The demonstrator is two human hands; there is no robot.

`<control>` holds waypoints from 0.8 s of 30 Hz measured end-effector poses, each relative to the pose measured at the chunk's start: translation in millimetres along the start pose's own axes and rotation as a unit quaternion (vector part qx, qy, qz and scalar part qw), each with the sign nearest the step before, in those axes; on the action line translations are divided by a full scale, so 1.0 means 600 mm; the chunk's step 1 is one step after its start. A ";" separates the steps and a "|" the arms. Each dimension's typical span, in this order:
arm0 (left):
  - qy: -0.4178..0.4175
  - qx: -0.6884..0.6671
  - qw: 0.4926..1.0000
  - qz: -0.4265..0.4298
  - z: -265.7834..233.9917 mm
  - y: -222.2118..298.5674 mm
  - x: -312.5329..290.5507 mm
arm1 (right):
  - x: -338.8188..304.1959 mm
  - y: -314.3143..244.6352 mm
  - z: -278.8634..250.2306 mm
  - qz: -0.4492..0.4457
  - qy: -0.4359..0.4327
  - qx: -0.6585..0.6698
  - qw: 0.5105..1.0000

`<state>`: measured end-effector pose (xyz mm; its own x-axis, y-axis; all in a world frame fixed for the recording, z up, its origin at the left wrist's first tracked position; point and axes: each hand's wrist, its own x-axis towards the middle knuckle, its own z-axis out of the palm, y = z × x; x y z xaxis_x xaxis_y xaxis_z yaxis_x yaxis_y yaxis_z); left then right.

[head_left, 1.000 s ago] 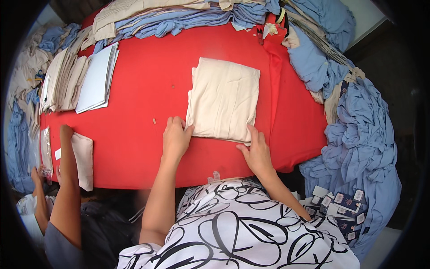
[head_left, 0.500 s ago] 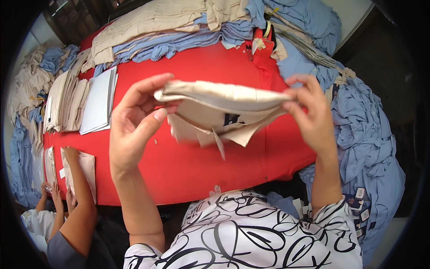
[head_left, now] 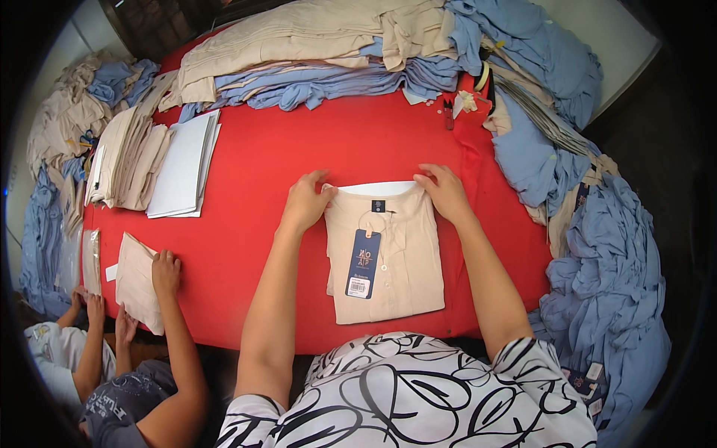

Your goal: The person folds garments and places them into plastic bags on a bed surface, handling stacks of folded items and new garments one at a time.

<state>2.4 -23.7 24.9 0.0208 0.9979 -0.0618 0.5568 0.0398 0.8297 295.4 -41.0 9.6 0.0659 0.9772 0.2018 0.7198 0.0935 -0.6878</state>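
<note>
A folded beige shirt (head_left: 414,287) lies flat on the red table in front of me, its neckline facing away from me. Buttons run down its front, and a dark blue hang tag (head_left: 364,261) on a loop rests over them. Inside the collar sits a small dark label (head_left: 379,206). A white sheet (head_left: 381,188) shows along the neck opening. My left hand (head_left: 305,200) pinches the shirt's far left corner, fingers closed. At the far right corner, my right hand (head_left: 448,196) grips the shoulder edge between thumb and fingers.
White boards (head_left: 179,164) lie left beside a stack of folded beige garments (head_left: 127,160). Beige and blue cloth (head_left: 314,45) lines the far edge; blue shirts (head_left: 605,276) heap up at right. At lower left, a co-worker's hand (head_left: 166,270) touches a folded beige garment (head_left: 138,282).
The shirt has come down from mid-air onto the table, its tagged front now facing up. Both my hands moved closer together. At left, the co-worker's beige garment has been tilted.
</note>
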 end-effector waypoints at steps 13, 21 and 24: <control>-0.060 -0.014 0.998 0.006 0.023 -0.029 0.028 | 0.017 0.073 0.014 0.106 -0.075 0.190 0.973; 0.045 0.013 0.998 0.031 0.034 -0.005 0.005 | 0.057 0.072 -0.020 0.086 -0.194 0.143 0.967; 0.022 0.152 0.988 0.023 0.020 0.071 -0.070 | 0.015 0.047 -0.022 -0.009 -0.075 0.064 0.995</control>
<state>35.3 -64.5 56.0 0.0202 0.9998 0.0013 0.7798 -0.0166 0.6258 325.3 -32.1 1.2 -0.0577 0.9917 0.1153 0.6262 0.1259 -0.7694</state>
